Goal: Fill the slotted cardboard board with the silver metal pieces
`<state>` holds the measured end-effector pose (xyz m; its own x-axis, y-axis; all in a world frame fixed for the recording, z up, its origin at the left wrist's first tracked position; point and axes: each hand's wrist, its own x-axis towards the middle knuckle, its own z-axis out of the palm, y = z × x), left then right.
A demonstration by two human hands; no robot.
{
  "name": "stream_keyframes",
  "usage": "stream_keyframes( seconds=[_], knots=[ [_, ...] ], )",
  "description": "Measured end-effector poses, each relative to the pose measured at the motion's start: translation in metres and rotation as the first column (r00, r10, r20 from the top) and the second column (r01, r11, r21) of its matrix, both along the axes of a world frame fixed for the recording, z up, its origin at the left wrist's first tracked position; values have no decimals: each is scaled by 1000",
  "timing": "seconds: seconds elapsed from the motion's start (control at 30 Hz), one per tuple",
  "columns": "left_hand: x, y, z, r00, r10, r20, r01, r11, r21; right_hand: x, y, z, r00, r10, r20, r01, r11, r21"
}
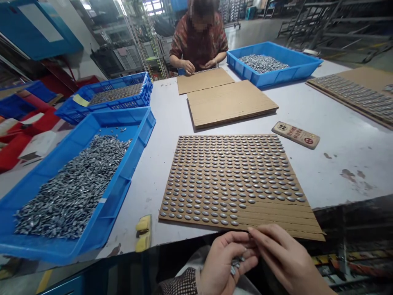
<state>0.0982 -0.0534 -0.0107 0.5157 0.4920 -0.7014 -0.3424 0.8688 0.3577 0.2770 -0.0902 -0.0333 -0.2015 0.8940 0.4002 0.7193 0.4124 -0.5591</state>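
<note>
My left hand point(225, 262) is cupped below the table's near edge, holding a small heap of grey metal pieces point(237, 262). My right hand point(284, 258) reaches across to it, fingertips pinched at the heap. Just beyond both hands lies a cardboard sheet point(276, 217) covered in rows of the same oval metal pieces point(230, 172); its near right strips are bare. A blue bin point(123, 180) full of loose metal pieces stands at the left.
A person in a patterned shirt point(199, 41) works at the far side over cardboard sheets point(229, 102). More blue bins point(276, 73), point(104, 96) hold pieces. A remote-like card point(295, 134), a yellow item point(143, 233), and another filled board point(356, 94) lie on the table.
</note>
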Motion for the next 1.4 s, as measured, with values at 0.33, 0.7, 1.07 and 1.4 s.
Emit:
stream_keyframes(
  seconds=[0.33,0.7,1.07,1.4],
  knots=[
    [-6,-11,-15,994,-108,-31,105,990,-94,23,41,-11,997,-72,-33,71,997,-26],
    [-7,-7,-11,998,-59,28,62,990,-127,19,45,-10,971,-132,202,124,991,52],
    [-9,-2,3,1000,-9,-10,10,999,46,16,33,7,988,-80,136,80,997,9],
    [-8,-15,-13,999,-25,-20,28,978,207,-11,11,29,884,82,-461,-372,719,-586]
  ],
)
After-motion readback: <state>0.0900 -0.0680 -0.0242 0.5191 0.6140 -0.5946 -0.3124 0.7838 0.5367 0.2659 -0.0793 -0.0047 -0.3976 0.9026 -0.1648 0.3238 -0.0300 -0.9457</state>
